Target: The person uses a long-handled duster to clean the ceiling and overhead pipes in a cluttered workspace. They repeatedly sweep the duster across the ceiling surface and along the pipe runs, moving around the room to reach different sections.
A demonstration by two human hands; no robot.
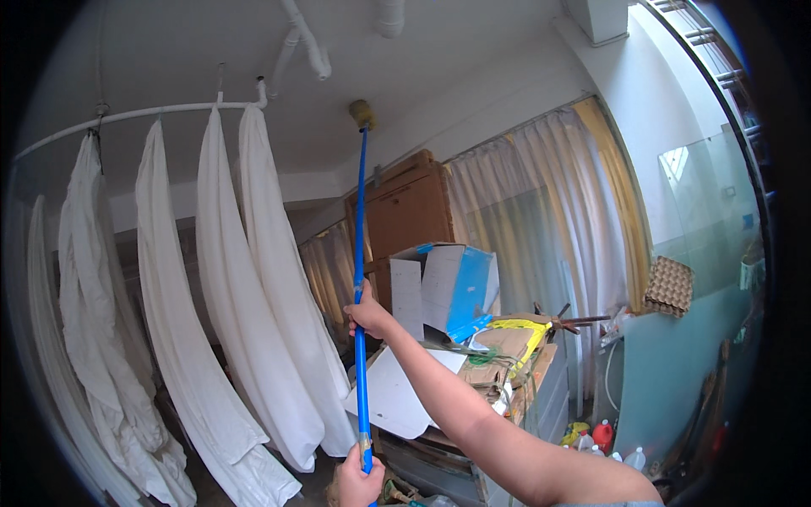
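Observation:
A long blue pole (pixel 360 220) stands nearly upright in front of me and reaches toward the ceiling. At its top is a rounded yellow-brown head (pixel 361 113), brush-like, close to the ceiling; whether it touches cannot be told. My right hand (pixel 369 314) is closed around the pole's middle, with the arm stretched up from the lower right. Lower down, my left hand (pixel 359 482) grips the pole near a joint wrapped in something brownish. The pole's bottom end runs out of the picture.
White cloths (pixel 215 329) hang on the left from a curved white rail (pixel 160 110). White pipes (pixel 308 42) cross the ceiling. At right are a blue-and-white box (pixel 465 283), flattened cardboard (pixel 507 342), curtains (pixel 557 194), egg trays (pixel 669 287), glass panes (pixel 693 363) and several bottles (pixel 602 435).

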